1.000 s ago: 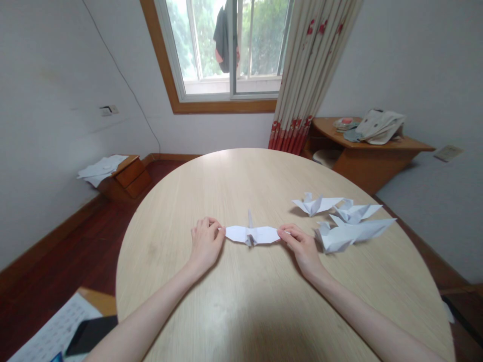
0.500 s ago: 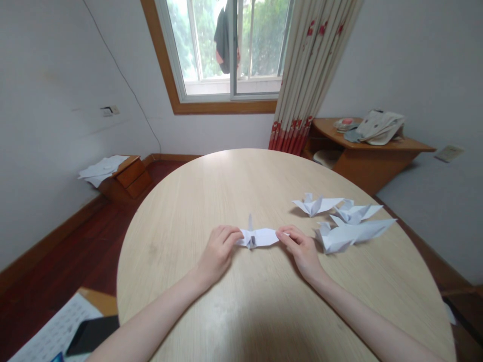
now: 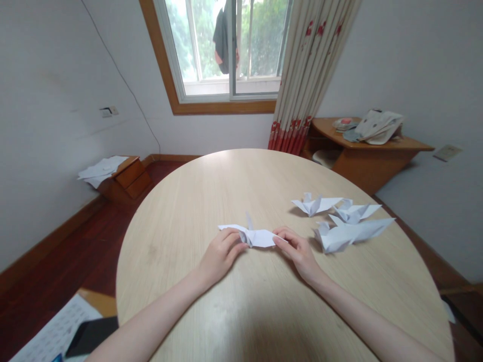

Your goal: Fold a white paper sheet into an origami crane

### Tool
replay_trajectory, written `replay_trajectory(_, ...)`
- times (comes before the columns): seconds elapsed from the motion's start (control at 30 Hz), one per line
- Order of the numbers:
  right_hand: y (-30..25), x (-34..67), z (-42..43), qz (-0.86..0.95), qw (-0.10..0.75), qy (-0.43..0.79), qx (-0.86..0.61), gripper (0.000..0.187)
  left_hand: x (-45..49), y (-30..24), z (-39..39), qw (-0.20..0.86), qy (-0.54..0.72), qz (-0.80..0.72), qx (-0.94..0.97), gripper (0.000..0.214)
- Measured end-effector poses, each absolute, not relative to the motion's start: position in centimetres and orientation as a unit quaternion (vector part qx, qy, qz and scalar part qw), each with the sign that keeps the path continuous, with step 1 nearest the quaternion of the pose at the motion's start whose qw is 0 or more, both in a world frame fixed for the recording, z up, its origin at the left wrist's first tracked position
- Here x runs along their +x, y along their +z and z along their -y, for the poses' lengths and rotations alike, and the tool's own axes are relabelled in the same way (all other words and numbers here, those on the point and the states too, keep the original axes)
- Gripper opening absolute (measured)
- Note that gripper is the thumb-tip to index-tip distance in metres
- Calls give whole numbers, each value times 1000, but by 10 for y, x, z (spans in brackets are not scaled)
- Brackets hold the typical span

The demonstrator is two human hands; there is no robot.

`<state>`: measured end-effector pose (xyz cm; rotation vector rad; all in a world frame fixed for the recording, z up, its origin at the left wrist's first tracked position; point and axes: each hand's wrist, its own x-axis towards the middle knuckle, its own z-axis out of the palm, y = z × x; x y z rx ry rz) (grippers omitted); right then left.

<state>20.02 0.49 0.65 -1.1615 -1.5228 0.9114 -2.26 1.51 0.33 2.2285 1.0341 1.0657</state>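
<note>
A white folded paper crane [image 3: 261,238] is between my hands over the round wooden table [image 3: 234,191], its wings spread sideways and a thin point standing up at the back. My left hand [image 3: 219,254] is closed near the crane's middle, its thumb and fingers at the body and the left wing showing behind the fingers. The right wing is pinched at its outer part by my right hand [image 3: 298,251]. To the right rest three more white paper cranes, one [image 3: 316,205] farther back, another [image 3: 354,212] beside it and the largest [image 3: 350,235] nearest me.
At lower left, a black phone [image 3: 92,336] lies on a printed sheet [image 3: 62,329]. A small drawer cabinet [image 3: 132,176] bears papers at far left. A wooden desk [image 3: 377,161] with a cloth bag [image 3: 381,125] stands at back right, near the curtain [image 3: 302,85].
My left hand has shifted from the left wing's outer part inward to the crane's body, so the left wing tip now shows. My right hand still pinches the right wing, which tilts lower.
</note>
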Motion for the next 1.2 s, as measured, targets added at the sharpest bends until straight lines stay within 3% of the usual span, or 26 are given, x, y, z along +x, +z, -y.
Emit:
replay_trajectory(0.37, -3, 201, -5, 607, 540, 418, -407, 54, -26, 6, -20, 252, 420, -433, 757, 24)
replay_trajectory(0.67, 4, 199, 0, 643, 535, 329, -438, 38, -26, 7, -18, 282, 412, -443, 745, 26)
replay_trajectory(0.97, 10, 201, 7, 708, 545, 165, -418, 12, -25, 12, -12, 226, 425, -363, 798, 26)
replay_trajectory(1.2, 32, 208, 16, 815, 468, 130, -315, 32, -21, 16, -1, 253, 401, -349, 809, 21)
